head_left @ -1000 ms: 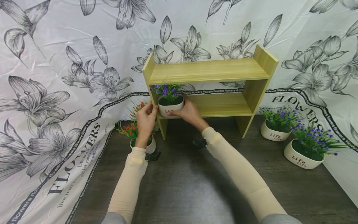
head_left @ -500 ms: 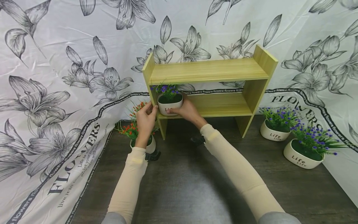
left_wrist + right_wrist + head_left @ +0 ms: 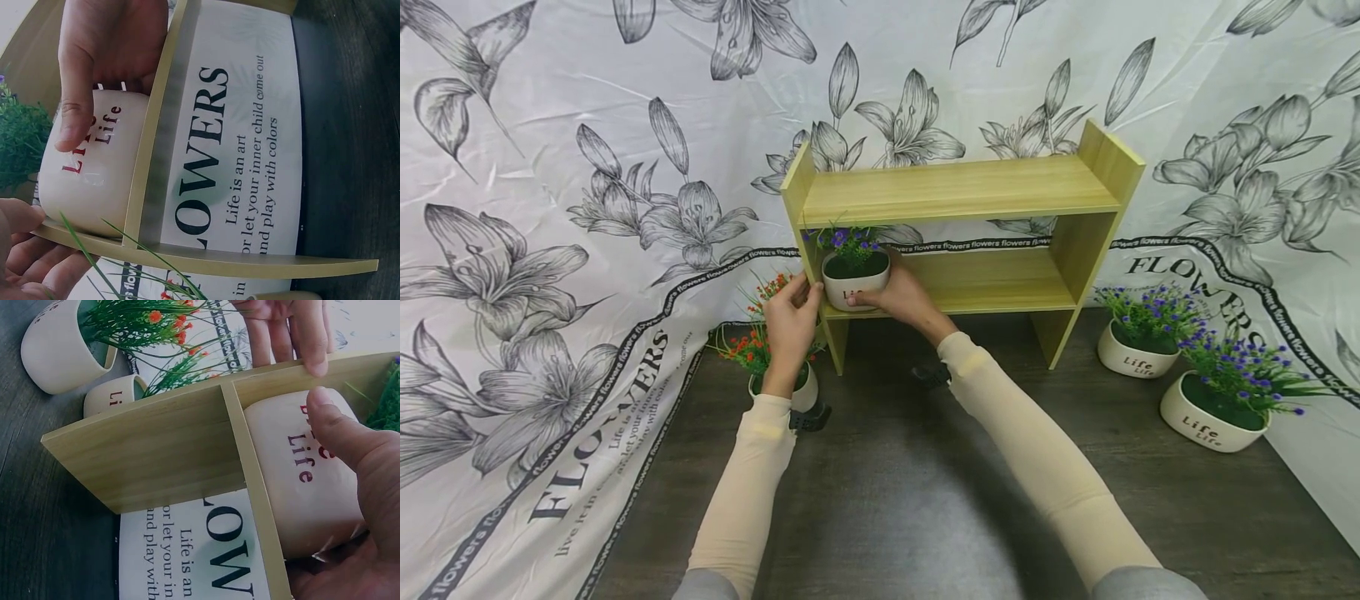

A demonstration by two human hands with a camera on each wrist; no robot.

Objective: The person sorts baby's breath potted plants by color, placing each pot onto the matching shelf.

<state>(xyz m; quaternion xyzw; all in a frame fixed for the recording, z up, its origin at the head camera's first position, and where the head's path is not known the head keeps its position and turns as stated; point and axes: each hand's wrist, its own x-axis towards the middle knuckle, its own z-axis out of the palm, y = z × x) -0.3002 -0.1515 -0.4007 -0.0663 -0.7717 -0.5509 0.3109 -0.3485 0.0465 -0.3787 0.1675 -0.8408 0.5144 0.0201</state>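
Note:
A white oval flowerpot with purple flowers and red "Life" lettering stands upright on the middle board of a light wooden shelf, at its left end. My right hand grips the pot from the right, thumb across its front and fingers round its side. At the shelf's left edge, my left hand pinches the side panel; the thumb is on the pot's side of it and the other fingers are outside. In the left wrist view, the pot's lower left end sits close to that panel.
Pots with orange-red flowers stand on the dark table left of the shelf, partly hidden by my left arm. Two pots with purple flowers stand to the right. A floral cloth hangs behind.
The flowerpot has shifted slightly left and back on the board, with my right hand moving along. My left hand has stayed at the shelf's side panel.

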